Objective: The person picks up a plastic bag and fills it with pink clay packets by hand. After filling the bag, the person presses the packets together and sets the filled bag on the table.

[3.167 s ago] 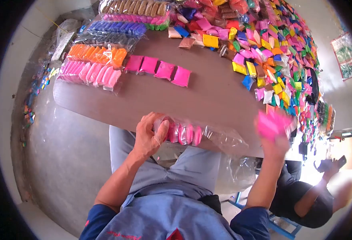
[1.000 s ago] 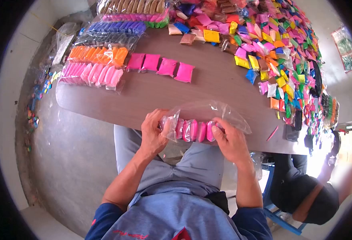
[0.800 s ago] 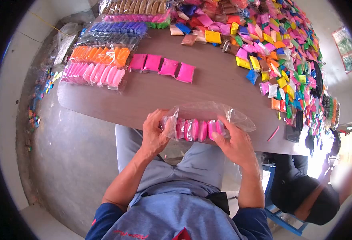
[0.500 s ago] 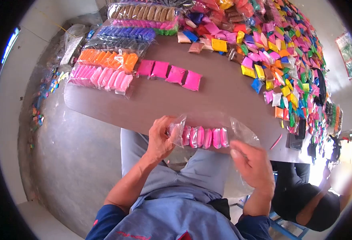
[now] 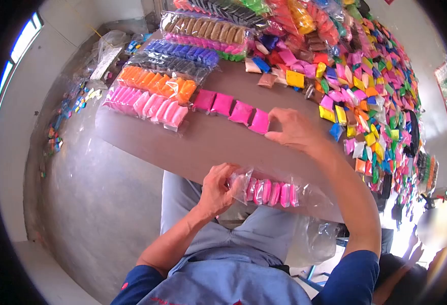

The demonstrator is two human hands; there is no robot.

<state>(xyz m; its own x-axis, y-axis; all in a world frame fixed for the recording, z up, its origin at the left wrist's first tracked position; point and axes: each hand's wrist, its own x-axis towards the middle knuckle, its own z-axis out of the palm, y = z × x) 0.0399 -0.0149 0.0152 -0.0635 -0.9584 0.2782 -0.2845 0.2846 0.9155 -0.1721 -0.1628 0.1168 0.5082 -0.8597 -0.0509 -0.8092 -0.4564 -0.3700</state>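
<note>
My left hand (image 5: 218,187) pinches the left end of a clear plastic bag (image 5: 242,186) at the table's near edge. Inside that bag, several bright pink packets (image 5: 276,193) stand on edge in a row. My right hand (image 5: 294,129) is reached out over the table, thumb and forefinger spread. Its fingertips come right to the edge of a pink packet (image 5: 259,122), the last at the right of a short row. Other flat pink packets (image 5: 222,104) lie to its left in the same row.
Filled bags of pink packets (image 5: 147,105), orange packets (image 5: 157,84) and other colours are stacked at the left. A large heap of loose coloured packets (image 5: 365,101) covers the right side. Another person (image 5: 401,274) sits at the lower right.
My right hand has moved from the bag's right end up and across to the row of pink packets. My left hand still holds the bag. The view has shifted slightly.
</note>
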